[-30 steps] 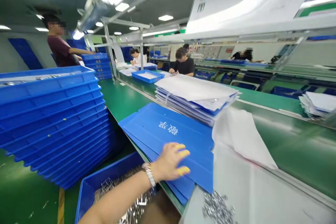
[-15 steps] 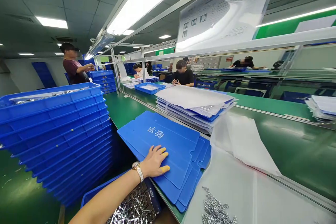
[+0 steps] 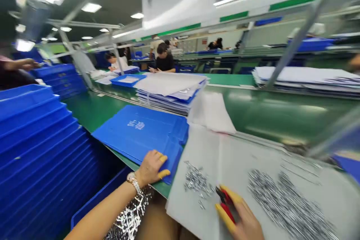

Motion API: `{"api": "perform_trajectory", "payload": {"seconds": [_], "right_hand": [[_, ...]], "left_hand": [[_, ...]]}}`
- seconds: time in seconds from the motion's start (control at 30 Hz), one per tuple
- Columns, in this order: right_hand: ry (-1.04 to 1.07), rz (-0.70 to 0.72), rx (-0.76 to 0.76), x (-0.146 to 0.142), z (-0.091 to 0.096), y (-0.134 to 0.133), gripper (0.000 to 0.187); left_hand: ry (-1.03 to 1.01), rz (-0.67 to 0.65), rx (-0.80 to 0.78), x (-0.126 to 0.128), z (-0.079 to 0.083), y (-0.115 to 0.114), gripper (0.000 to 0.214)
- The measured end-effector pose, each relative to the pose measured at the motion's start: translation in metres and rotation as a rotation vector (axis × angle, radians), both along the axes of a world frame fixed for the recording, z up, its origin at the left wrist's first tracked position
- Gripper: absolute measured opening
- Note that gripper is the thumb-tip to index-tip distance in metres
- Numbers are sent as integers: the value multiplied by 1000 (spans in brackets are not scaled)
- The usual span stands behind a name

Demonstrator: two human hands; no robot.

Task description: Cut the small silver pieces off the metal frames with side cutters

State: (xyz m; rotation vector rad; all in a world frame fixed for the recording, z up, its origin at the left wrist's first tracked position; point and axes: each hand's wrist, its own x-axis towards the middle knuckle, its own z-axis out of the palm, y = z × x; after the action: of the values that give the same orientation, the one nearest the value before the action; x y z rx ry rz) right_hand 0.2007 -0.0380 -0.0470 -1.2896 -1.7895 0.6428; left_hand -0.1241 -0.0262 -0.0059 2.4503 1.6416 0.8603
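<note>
We record the right hand (image 3: 244,222) at the near edge of a grey sheet (image 3: 239,161) that lies on the green workbench (image 3: 253,116). Its yellow-capped fingers (image 3: 224,217) are pressed together around red-handled pliers (image 3: 227,210), whose dark tip points up and left. Motion blur prevents us from telling whether the pliers' jaws pinch anything.

The left hand (image 3: 150,168) rests on the near corner of a stack of folded blue corrugated plastic sheets (image 3: 137,131), at the bench's near edge. Its fingers are spread and pressed flat, pinching nothing.

On the grey sheet, a small heap of metal pieces (image 3: 197,182) lies just beside the pliers, and a long band of thin metal pins (image 3: 287,204) lies to the right of them. Below the left forearm, a blue bin (image 3: 98,204) holds crumpled silver metal pieces (image 3: 129,219).

A tall stack of blue trays (image 3: 36,157) stands left of the bench. Beyond the blue sheets sits a pile of white-topped sheets (image 3: 170,92).
</note>
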Motion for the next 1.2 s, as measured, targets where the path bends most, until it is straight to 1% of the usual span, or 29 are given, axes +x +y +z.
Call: {"api": "perform_trajectory", "payload": {"seconds": [0.03, 0.13, 0.2, 0.27, 0.37, 0.5, 0.6, 0.67, 0.77, 0.87, 0.97, 1.03, 1.13, 1.2], "right_hand": [[30, -32, -24, 0, 5, -3, 41], [111, -89, -102, 5, 14, -6, 38], [98, -70, -160, 11, 17, -7, 31], [32, -14, -188, 14, 22, -9, 24], [-97, 45, -162, 9, 35, -4, 24], [-249, 105, -100, -7, 47, 16, 27], [-363, 148, -116, -14, 45, 27, 25], [-405, 153, -134, -13, 39, 31, 24], [-423, 153, -145, -9, 32, 30, 26], [-427, 160, -149, -5, 31, 29, 28], [-395, 173, -151, -3, 32, 28, 27], [-326, 166, -170, 1, 33, 27, 26], [-154, 122, -264, 8, 34, 24, 27], [25, 90, -347, 12, 35, 23, 28]], "left_hand": [[-34, 29, -12, -2, 1, 4, 45], [-83, -23, -62, -9, -4, 18, 46], [-67, -23, -51, -10, -7, 22, 45], [-80, -3, -21, -4, -7, 19, 41], [-150, 3, -1, 21, -3, 9, 32], [-176, -77, -53, 73, 0, 1, 22], [-131, -112, -98, 106, 0, 1, 19], [-108, -109, -113, 122, -1, 3, 16], [-96, -93, -116, 137, -2, 5, 8], [-79, -96, -111, 145, -3, 4, 4], [-45, -113, -117, 150, -4, 1, 9], [-14, -111, -116, 153, -5, -1, 13], [27, -79, -89, 155, -4, -2, 17], [44, -58, -70, 155, -5, -1, 20]]}}
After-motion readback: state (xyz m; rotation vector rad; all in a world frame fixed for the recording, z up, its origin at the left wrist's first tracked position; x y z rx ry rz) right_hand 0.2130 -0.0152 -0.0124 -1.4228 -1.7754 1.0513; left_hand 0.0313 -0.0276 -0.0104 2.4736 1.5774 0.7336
